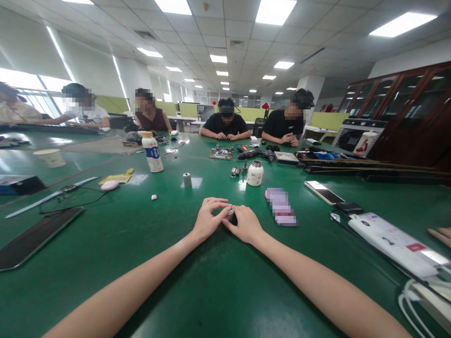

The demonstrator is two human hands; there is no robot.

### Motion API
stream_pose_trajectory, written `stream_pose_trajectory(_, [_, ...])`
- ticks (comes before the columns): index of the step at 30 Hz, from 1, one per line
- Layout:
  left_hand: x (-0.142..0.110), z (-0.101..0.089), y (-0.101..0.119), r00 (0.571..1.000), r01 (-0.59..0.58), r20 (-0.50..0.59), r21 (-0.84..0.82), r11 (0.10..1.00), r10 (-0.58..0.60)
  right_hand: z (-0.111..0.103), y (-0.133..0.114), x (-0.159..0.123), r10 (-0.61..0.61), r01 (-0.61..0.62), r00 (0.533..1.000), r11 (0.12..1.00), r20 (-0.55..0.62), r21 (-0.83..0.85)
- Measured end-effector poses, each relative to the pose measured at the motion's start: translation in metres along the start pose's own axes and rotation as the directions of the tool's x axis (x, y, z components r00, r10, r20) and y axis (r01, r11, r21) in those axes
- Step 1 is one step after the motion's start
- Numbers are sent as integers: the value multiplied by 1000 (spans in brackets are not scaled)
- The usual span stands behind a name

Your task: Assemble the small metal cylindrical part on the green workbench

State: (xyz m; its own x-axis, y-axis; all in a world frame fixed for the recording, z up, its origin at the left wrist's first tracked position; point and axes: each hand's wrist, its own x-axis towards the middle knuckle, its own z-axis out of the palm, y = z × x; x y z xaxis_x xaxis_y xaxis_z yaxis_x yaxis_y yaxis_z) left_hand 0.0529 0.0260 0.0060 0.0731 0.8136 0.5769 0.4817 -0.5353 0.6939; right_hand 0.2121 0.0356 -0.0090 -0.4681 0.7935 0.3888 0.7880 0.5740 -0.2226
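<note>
Small metal cylinder [230, 215] was low over green table [211, 291], between left hand [207, 219] and right hand [247, 222]. Both hands were closed on it: left thumb and fingertip near its top, right fingers around its side. Contact of base with table was hidden, could not tell. Possible trouble: smooth round wall might slip and roll, if two hands pressed unevenly. Wide swing of right hand might push phone [281, 206]. Grey cylinder [187, 180], upright farther off, might tip, if left hand stretched carelessly.
</note>
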Motion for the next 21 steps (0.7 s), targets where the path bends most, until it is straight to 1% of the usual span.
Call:
stream_pose_trajectory(2, [3, -1, 1, 998, -33, -49, 16, 999, 34, 0, -1, 0, 6, -6, 1000, 1000, -3, -10])
stream_pose_trajectory(4, [6, -4, -1, 989, -36, -144, 72, 997, 47, -1, -2, 0, 19, -19, 1000, 999, -14, -27])
stream_pose_trajectory(5, [7, -6, -3, 981, -10, -190, 120, 993, 32, -2, -2, 0, 24, -24, 1000, 999, -20, -34])
stream_pose_trajectory(7, [9, -11, -11, 969, 111, -244, 249, 962, -49, -3, -3, -1, 28, -29, 999, 999, -28, -40])
stream_pose_trajectory(9, [9, -17, -21, 957, 263, -224, 392, 882, -185, -4, -4, -2, 29, -30, 999, 999, -26, -38])
stream_pose_trajectory(10, [9, -19, -26, 947, 317, -202, 455, 832, -250, -4, -4, -2, 31, -32, 999, 999, -24, -37])
stream_pose_trajectory(11, [8, -21, -30, 939, 343, -180, 507, 790, -292, -4, -4, -2, 34, -35, 999, 999, -23, -37])
stream_pose_trajectory(12, [7, -23, -33, 937, 346, -162, 546, 763, -310, -4, -4, -2, 35, -36, 999, 999, -22, -36])
stream_pose_trajectory(14, [5, -24, -35, 946, 319, -148, 581, 749, -289, -4, -4, -2, 38, -38, 999, 999, -21, -34])
stream_pose_trajectory(15, [5, -24, -35, 954, 299, -154, 577, 760, -258, -5, -5, -2, 38, -39, 999, 999, -19, -32])
stream_pose_trajectory(17, [6, -23, -29, 969, 242, -179, 526, 816, -173, -5, -5, -2, 40, -41, 999, 999, -16, -28])
stream_pose_trajectory(19, [7, -20, -20, 979, 134, -198, 435, 890, -50, -5, -5, -1, 43, -43, 999, 999, -16, -27])
stream_pose_trajectory(21, [7, -14, -8, 983, 12, -174, 350, 937, 52, -5, -5, -1, 41, -42, 999, 999, -16, -29])
